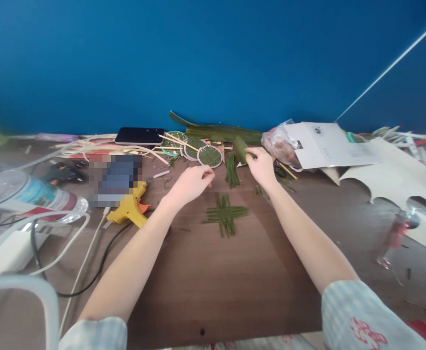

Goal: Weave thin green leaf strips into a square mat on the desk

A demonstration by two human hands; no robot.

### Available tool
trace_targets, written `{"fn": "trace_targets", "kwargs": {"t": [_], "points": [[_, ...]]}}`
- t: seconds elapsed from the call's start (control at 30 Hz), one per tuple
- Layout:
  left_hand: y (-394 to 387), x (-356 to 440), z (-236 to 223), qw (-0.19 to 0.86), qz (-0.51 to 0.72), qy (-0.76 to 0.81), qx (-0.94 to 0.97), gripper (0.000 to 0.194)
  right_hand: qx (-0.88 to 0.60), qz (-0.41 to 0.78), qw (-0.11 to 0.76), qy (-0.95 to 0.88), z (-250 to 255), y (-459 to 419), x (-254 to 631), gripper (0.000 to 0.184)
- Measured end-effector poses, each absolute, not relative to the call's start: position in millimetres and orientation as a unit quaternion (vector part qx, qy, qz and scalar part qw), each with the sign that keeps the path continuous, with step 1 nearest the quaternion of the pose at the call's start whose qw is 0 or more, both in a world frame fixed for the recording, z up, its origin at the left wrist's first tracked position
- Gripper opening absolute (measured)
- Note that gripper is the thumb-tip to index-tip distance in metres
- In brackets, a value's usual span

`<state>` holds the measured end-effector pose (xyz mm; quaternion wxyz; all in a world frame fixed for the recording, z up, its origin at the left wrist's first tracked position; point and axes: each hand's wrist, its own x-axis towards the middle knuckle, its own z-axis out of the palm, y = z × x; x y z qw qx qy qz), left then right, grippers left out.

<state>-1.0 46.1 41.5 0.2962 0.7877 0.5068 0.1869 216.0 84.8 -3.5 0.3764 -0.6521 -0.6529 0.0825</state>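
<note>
"Where's the leaf piece?"

"In the R hand [262, 167], pinched thumb to finger at its R edge. Leaf piece [240, 149] lies just L of the grip, long axis running away from the person, far end tipped a bit L."

"And the L hand [194, 182]?"

"Fingers curled in, near the round green discs [210, 156]. Can't tell if there's anything btwn them."

"Strips?"

"Bundle [231, 171] sits btwn the hands, just L of the leaf piece, long axis roughly away from the person too. Cross of strips [227, 214] is flat on the table [213, 287], on the person's side of the bundle, one set L-R, the other near-far. L hand's nearer to it, approx. Glue gun [129, 206]'s off L, by the L forearm."
</note>
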Motion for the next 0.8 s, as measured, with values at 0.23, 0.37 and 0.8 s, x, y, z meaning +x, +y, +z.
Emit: {"fn": "trace_targets", "kwargs": {"t": [0.23, 0.37, 0.8], "points": [[56.8, 1.7, 30.0, 0.399, 0.318, 0.548, 0.663, 0.040, -0.581, 0.205, 0.470, -0.633, 25.0, 68.4, 195.5, 0.013], [57.7, 7.3, 29.8, 0.494, 0.377, 0.509, 0.595, 0.048, -0.501, 0.339, 0.485, -0.631, 32.1, 59.2, 175.5, 0.025], [58.6, 3.4, 33.5, 0.401, 0.393, 0.484, 0.671, 0.033, -0.475, 0.411, 0.414, -0.659, 34.3, 54.1, 168.4, 0.013]]}}
